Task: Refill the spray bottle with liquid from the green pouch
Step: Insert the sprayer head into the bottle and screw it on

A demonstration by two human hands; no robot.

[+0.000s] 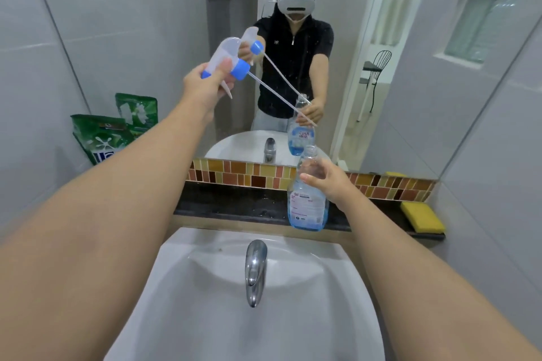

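Head view: I see my left hand (205, 83) gripping the spray head (227, 57) aloft, my right hand (325, 182) holding the spray bottle (308, 208) on the dark ledge (234, 202) behind the white sink (293, 302), the green pouch (98, 138) leaning left of my fingers against grey wall tiles (44, 53).

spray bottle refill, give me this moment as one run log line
step: sprayer removed | left hand: holds spray head | right hand: grips bottle on ledge | green pouch: untouched
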